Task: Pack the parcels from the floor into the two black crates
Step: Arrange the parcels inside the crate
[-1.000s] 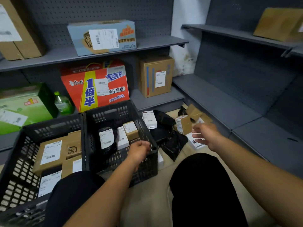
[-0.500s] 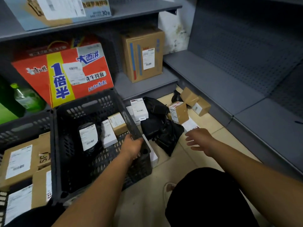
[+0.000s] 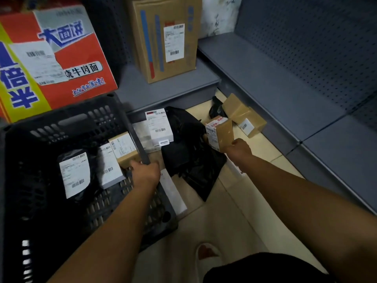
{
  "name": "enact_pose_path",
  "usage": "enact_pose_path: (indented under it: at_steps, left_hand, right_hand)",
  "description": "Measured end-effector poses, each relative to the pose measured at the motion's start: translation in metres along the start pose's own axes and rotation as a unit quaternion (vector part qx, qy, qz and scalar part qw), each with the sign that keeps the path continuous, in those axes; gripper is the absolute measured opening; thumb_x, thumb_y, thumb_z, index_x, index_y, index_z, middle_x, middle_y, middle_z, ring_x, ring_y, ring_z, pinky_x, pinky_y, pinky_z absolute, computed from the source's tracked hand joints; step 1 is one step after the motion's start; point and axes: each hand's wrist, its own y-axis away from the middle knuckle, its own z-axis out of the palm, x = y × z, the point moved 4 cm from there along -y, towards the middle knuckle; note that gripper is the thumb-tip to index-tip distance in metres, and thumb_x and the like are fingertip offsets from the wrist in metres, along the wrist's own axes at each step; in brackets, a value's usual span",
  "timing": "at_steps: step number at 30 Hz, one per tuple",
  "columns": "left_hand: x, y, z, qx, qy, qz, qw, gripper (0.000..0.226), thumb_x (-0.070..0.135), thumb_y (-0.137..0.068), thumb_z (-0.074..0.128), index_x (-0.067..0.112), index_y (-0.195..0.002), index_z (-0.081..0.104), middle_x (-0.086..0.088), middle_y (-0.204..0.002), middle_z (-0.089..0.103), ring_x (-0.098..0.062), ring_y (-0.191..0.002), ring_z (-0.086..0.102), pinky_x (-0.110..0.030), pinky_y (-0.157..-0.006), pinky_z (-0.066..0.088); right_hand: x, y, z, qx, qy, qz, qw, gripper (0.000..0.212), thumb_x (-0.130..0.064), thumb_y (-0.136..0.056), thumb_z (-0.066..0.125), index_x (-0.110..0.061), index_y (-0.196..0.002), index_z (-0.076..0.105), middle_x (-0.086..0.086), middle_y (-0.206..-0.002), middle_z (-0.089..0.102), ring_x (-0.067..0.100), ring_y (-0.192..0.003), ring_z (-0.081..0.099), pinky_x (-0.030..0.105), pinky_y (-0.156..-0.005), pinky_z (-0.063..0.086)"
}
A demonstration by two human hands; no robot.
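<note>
A black crate point(image 3: 67, 123) fills the lower left and holds a black bag parcel with a white label point(image 3: 74, 173), a white box point(image 3: 109, 166) and a small brown box point(image 3: 124, 150). My left hand point(image 3: 145, 170) grips the crate's right rim. My right hand point(image 3: 239, 149) is closed on a small brown taped box point(image 3: 221, 132), held above the floor. On the floor lie a white labelled box point(image 3: 159, 126), black bag parcels point(image 3: 189, 158) and two brown boxes point(image 3: 244, 115) near the right shelf. The second crate is out of frame.
Grey shelving runs behind and along the right point(image 3: 285, 88). On the low back shelf stand a tall brown carton point(image 3: 165, 37) and a red noodle carton point(image 3: 57, 58). A flat white parcel point(image 3: 173, 193) lies beside the crate. My knee and slipper point(image 3: 206, 252) are bottom right.
My view has dropped and closed in on the floor. My right hand reached forward and closed on the small brown taped box. My left hand stayed on the crate rim.
</note>
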Motion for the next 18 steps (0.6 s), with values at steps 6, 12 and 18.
enact_pose_path:
  at_steps: [6,12,18]
  left_hand:
    - [-0.004,0.002,0.004,0.068,0.006,0.064,0.996,0.015,0.020,-0.090,0.053,0.028,-0.103,0.056,0.011,-0.076,0.056,-0.020,-0.072,0.054,-0.027,-0.066,0.038]
    - [-0.007,-0.003,0.004,0.055,0.004,0.079,0.995,0.029,0.015,-0.091,0.054,0.029,-0.113,0.064,0.004,-0.081,0.066,-0.023,-0.077,0.062,-0.037,-0.072,0.052]
    - [-0.014,-0.010,0.007,0.058,0.002,0.075,0.996,0.035,0.014,-0.092,0.056,0.029,-0.122,0.065,0.013,-0.082,0.066,-0.013,-0.075,0.062,-0.026,-0.061,0.045]
  right_hand:
    - [-0.013,-0.068,0.020,0.007,0.019,0.018,1.000,0.079,-0.041,-0.084,0.074,-0.012,-0.146,0.034,0.017,-0.148,0.039,0.038,-0.132,0.044,0.044,-0.105,0.041]
    - [-0.023,-0.108,0.041,0.046,0.035,-0.003,0.998,0.099,-0.038,-0.076,0.082,-0.021,-0.150,0.018,0.011,-0.145,0.033,0.035,-0.135,0.034,0.047,-0.110,0.032]
    - [-0.033,-0.143,0.030,0.048,0.112,-0.036,0.992,0.103,-0.035,-0.067,0.088,-0.019,-0.146,0.023,0.013,-0.146,0.033,0.038,-0.133,0.035,0.050,-0.108,0.034]
